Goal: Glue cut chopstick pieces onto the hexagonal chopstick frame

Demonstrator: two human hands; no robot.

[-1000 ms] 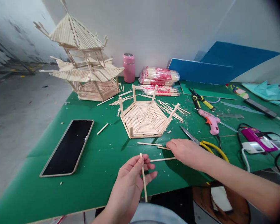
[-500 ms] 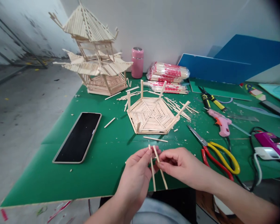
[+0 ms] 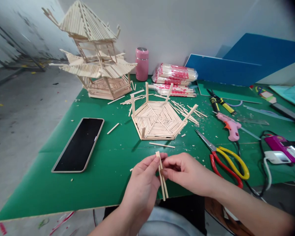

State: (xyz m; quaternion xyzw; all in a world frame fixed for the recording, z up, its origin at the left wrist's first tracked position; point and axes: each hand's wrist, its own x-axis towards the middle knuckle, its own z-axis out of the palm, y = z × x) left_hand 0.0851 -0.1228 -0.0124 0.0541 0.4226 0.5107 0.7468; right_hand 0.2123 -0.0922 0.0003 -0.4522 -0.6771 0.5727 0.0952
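Two thin wooden sticks [image 3: 163,184] lie side by side between my hands, touching near their upper ends and slightly apart lower down. My left hand [image 3: 145,178] is closed, its thumb pressing the left stick. With thumb and fingers, my right hand [image 3: 183,170] pinches the right stick against it. Just beyond them stands a hexagonal stick base [image 3: 158,119] with short upright posts at its corners. One loose stick [image 3: 161,145] lies between that base and my hands.
A stick pagoda model [image 3: 100,70] stands back left, near a pink bottle [image 3: 142,65] and packaged chopsticks [image 3: 174,74]. A phone [image 3: 78,144] lies left. Scissors [image 3: 226,157], a pink glue gun [image 3: 229,126], pliers [image 3: 221,102] and a purple power strip [image 3: 284,147] are on the right.
My right hand has moved left and brought its stick up against the one in my left hand. The gap between the two sticks has closed at the top. The view has shifted slightly.
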